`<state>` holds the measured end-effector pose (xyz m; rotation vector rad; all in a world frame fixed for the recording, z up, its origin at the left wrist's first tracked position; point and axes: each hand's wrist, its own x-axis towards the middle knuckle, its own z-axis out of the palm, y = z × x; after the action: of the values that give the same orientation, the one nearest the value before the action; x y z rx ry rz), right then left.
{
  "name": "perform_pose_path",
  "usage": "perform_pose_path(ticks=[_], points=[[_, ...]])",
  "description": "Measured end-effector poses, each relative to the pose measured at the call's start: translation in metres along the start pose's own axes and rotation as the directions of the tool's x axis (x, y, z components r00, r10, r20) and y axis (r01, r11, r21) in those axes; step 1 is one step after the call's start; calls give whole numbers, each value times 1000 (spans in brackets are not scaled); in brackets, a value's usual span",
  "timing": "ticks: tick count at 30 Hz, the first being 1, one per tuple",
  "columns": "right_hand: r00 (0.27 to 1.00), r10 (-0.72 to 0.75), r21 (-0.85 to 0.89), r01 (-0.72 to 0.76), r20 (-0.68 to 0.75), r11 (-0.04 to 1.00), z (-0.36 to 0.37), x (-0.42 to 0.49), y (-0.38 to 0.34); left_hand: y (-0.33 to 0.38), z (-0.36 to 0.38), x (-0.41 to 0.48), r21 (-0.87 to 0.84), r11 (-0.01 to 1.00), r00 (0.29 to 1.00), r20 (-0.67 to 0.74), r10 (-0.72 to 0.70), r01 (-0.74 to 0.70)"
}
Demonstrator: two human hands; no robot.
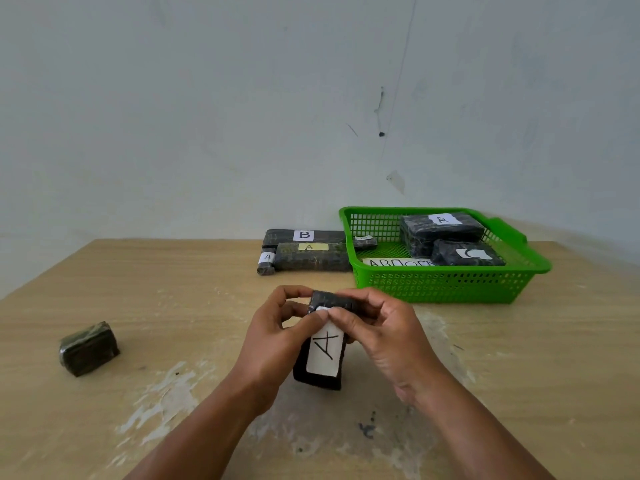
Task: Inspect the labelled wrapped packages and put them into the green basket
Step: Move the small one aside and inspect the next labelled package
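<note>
While held upright, A-labelled package (323,344) — between left hand (277,336), right hand (377,332).

**Surface and items resting on it**

The wood-grain surface (156,271) shows pale worn patches. A green basket (446,284) sits at the far right. Just left of it lie three labelled wrapped packages (311,258). An unlabelled wrapped block (88,348) rests well apart, at left.

Beyond the right grip (372,332), the paper sheet (398,262) in the green basket (446,284) is half hidden by its front wall, its letters unclear, and the small package (365,242) carries an unreadable label.
</note>
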<state>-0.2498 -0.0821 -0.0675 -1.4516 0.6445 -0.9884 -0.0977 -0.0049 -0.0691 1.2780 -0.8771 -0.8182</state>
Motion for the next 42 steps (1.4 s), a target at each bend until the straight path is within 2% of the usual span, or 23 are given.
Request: perform_pose_path(ticks=[4,22,26,32,38,42], points=[[998,36,28,-37,43,999,3,0,4,1,-3,1,-38,999,1000,0,0,0],[999,-9,7,9,38,1000,0,0,7,-2,0,2,-11,1000,1000,-1,16,-16],[999,-20,12,21,-32,1000,-1,4,10,-3,-1,2,-38,999,999,49,-2,3],[984,5,144,21,-176,989,-6,13,12,-3,0,3,-39,997,996,75,-57,60],[998,32,128,-26,-46,991,-4,9,15,-6,2,4,-64,996,998,18,-54,55],[999,24,83,-20,-44,996,0,8,16,-4,0,3,-110,991,997,35,-67,70]])
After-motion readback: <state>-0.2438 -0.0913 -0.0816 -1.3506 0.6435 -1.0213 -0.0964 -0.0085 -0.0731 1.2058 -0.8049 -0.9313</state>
